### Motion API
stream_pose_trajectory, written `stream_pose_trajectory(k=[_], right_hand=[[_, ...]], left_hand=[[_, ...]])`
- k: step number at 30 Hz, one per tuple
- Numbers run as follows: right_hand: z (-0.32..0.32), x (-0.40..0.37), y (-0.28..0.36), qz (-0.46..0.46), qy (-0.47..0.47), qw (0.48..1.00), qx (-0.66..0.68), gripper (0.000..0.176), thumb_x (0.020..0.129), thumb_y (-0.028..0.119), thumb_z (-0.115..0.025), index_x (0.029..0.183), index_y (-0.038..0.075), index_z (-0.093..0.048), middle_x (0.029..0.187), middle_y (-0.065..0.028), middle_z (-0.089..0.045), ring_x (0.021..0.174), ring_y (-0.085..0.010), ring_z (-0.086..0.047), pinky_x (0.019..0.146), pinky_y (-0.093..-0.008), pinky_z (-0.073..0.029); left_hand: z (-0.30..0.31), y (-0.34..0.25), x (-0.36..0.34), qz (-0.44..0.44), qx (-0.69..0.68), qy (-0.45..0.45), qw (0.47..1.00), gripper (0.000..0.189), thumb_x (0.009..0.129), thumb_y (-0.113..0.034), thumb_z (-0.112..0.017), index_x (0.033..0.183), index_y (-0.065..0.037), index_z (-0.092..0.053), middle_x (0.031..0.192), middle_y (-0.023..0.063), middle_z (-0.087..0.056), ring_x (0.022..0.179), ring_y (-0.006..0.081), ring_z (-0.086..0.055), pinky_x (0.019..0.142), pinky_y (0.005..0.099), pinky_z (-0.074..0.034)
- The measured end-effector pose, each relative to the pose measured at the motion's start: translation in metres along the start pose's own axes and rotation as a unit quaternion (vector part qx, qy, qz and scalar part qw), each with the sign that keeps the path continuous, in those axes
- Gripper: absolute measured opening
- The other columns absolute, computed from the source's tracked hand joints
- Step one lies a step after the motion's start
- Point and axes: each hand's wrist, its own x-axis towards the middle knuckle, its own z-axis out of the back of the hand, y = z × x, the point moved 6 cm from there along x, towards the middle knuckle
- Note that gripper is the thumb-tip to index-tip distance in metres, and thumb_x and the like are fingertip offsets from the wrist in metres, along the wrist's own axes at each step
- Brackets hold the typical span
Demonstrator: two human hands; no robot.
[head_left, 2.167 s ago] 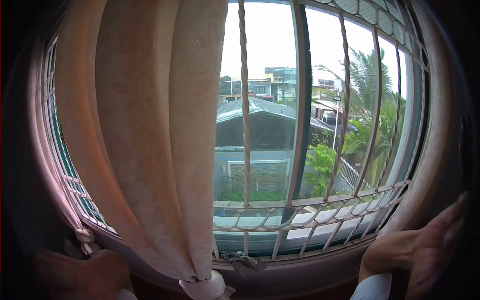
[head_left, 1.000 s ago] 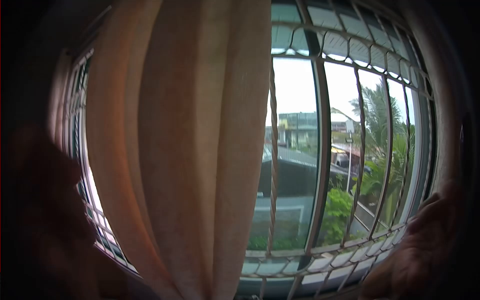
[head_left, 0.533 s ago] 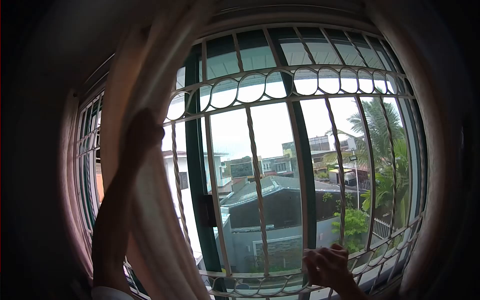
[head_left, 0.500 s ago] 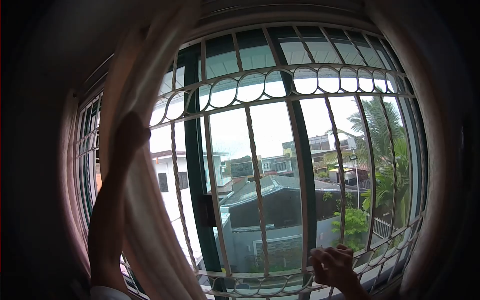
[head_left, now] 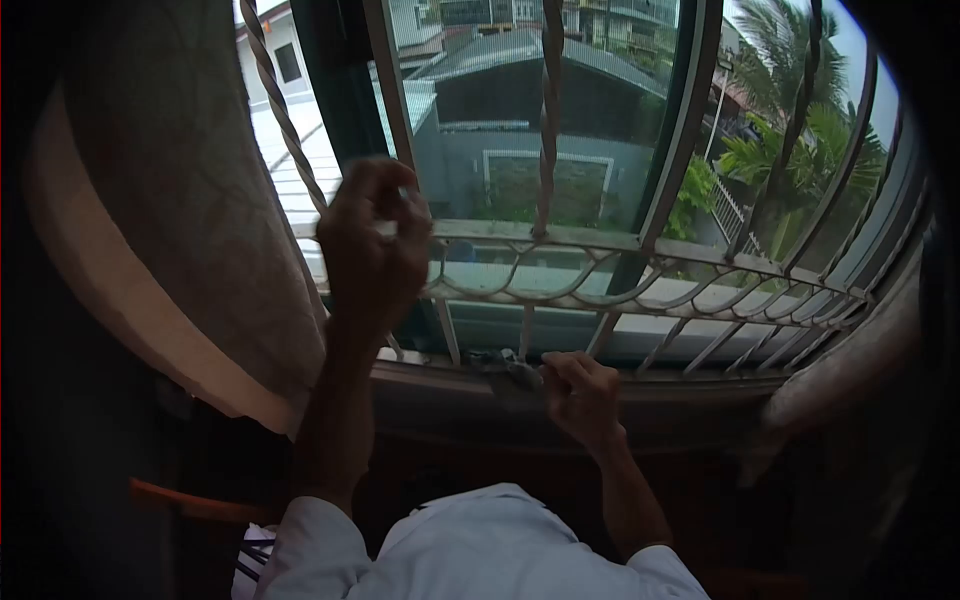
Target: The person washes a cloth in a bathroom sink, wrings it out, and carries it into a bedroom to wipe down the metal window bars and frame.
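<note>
My left hand (head_left: 375, 240) is raised before the window grille (head_left: 620, 240), its fingers curled together and slightly blurred; what they hold, if anything, is too small to name. Lower down, my right hand (head_left: 583, 395) is at the window ledge (head_left: 680, 390) with thumb and fingers pinched. Against its fingertips is a small, dark, partly see-through item (head_left: 508, 367) lying at the ledge, too blurred to name. The left curtain (head_left: 200, 190) hangs beside my left forearm, apart from the hand.
Another curtain (head_left: 850, 350) hangs at the right side of the grille. An orange-brown wooden piece (head_left: 195, 502) and a white item with dark stripes (head_left: 250, 560) are at the lower left. Roofs and palms show outside.
The view has tilted down to the ledge. My left hand has let go of the curtain and come down in front of the grille. My right hand has moved from the lower bars to the ledge.
</note>
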Motion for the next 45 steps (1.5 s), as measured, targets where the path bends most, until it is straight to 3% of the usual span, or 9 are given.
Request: stream_pose_trajectory(k=[5, 12, 15, 17, 26, 28, 32, 35, 45], right_hand=[[-0.047, -0.074, -0.031, -0.123, 0.034, 0.987, -0.093, 0.019, 0.079, 0.01, -0.078, 0.095, 0.006, -0.067, 0.088, -0.0121, -0.068, 0.069, -0.0325, -0.068, 0.06, -0.0404, -0.054], [-0.075, -0.076, -0.056, -0.112, 0.053, 0.966, -0.225, 0.021, 0.084, 0.008, -0.07, 0.102, 0.004, -0.061, 0.099, -0.0164, -0.065, 0.088, -0.0351, -0.065, 0.072, -0.0378, -0.052], [-0.068, -0.082, -0.074, -0.213, 0.037, 0.969, 0.12, 0.012, 0.089, 0.008, -0.063, 0.097, 0.003, -0.056, 0.109, -0.0152, -0.068, 0.082, -0.0257, -0.063, 0.071, -0.0304, -0.049], [-0.069, -0.087, -0.081, -0.409, 0.038, 0.82, 0.397, 0.007, 0.094, 0.009, -0.055, 0.092, 0.003, -0.053, 0.118, -0.0147, -0.067, 0.079, -0.0125, -0.057, 0.071, -0.0239, -0.047], [-0.04, -0.087, -0.094, -0.484, -0.076, 0.663, 0.566, 0.005, 0.098, 0.014, -0.052, 0.097, 0.01, -0.053, 0.078, 0.0069, -0.047, 0.064, 0.0005, -0.042, 0.058, -0.0174, -0.037], [-0.032, -0.092, -0.096, -0.483, -0.059, 0.676, 0.553, 0.007, 0.097, 0.015, -0.053, 0.1, 0.009, -0.054, 0.079, 0.0063, -0.048, 0.065, 0.0006, -0.044, 0.059, -0.0175, -0.038], [-0.018, -0.076, -0.084, -0.456, 0.005, 0.671, 0.585, 0.029, 0.095, 0.027, -0.063, 0.114, 0.005, -0.057, 0.088, 0.0041, -0.056, 0.074, -0.0022, -0.054, 0.066, -0.0184, -0.044], [-0.011, -0.04, -0.051, -0.195, 0.112, 0.883, 0.412, 0.052, 0.088, 0.034, -0.076, 0.125, 0.003, -0.056, 0.099, 0.0004, -0.063, 0.087, -0.0077, -0.06, 0.078, -0.0224, -0.048], [-0.033, -0.028, -0.02, -0.263, 0.09, 0.796, 0.538, 0.022, 0.095, 0.015, -0.068, 0.108, -0.001, -0.06, 0.12, -0.0116, -0.062, 0.105, -0.0134, -0.056, 0.092, -0.0275, -0.044]], left_hand=[[-0.074, 0.043, -0.238, 0.107, 0.023, 0.279, 0.954, 0.024, 0.08, 0.003, -0.066, 0.102, -0.002, -0.059, 0.078, 0.0132, -0.059, 0.067, 0.0333, -0.065, 0.065, 0.0415, -0.053], [-0.116, 0.1, -0.292, 0.118, 0.084, 0.349, 0.926, 0.035, 0.077, 0.002, -0.068, 0.109, -0.003, -0.056, 0.104, 0.0175, -0.055, 0.095, 0.0421, -0.062, 0.074, 0.0479, -0.052], [-0.1, 0.088, -0.28, 0.022, 0.079, 0.34, 0.937, 0.033, 0.075, 0.004, -0.067, 0.105, -0.003, -0.059, 0.104, 0.0159, -0.056, 0.096, 0.0395, -0.06, 0.077, 0.0453, -0.05], [-0.101, 0.077, -0.271, 0.007, 0.052, 0.304, 0.951, 0.027, 0.072, 0.004, -0.069, 0.097, -0.003, -0.061, 0.104, 0.0145, -0.056, 0.096, 0.0367, -0.057, 0.079, 0.0436, -0.049], [-0.108, 0.051, -0.253, 0.183, -0.218, 0.313, 0.906, 0.025, 0.074, -0.003, -0.079, 0.091, -0.001, -0.059, 0.111, 0.0118, -0.062, 0.101, 0.0241, -0.058, 0.082, 0.0339, -0.047], [-0.118, 0.064, -0.268, 0.457, -0.486, 0.277, 0.692, 0.02, 0.085, -0.008, -0.079, 0.094, -0.003, -0.062, 0.1, 0.0031, -0.064, 0.09, 0.0111, -0.056, 0.08, 0.0254, -0.045], [-0.122, 0.063, -0.269, 0.511, -0.543, 0.261, 0.613, 0.014, 0.093, -0.01, -0.073, 0.102, -0.002, -0.067, 0.089, -0.0029, -0.065, 0.082, 0.0032, -0.057, 0.077, 0.018, -0.045], [-0.124, 0.037, -0.25, 0.445, -0.48, 0.353, 0.668, 0.014, 0.092, -0.008, -0.073, 0.104, -0.002, -0.068, 0.092, -0.0019, -0.066, 0.084, 0.0037, -0.058, 0.074, 0.0201, -0.047], [-0.084, 0.02, -0.158, 0.232, -0.282, 0.328, 0.871, 0.015, 0.083, -0.004, -0.081, 0.092, 0.001, -0.07, 0.078, 0.0021, -0.07, 0.07, 0.0053, -0.059, 0.063, 0.0213, -0.047]])
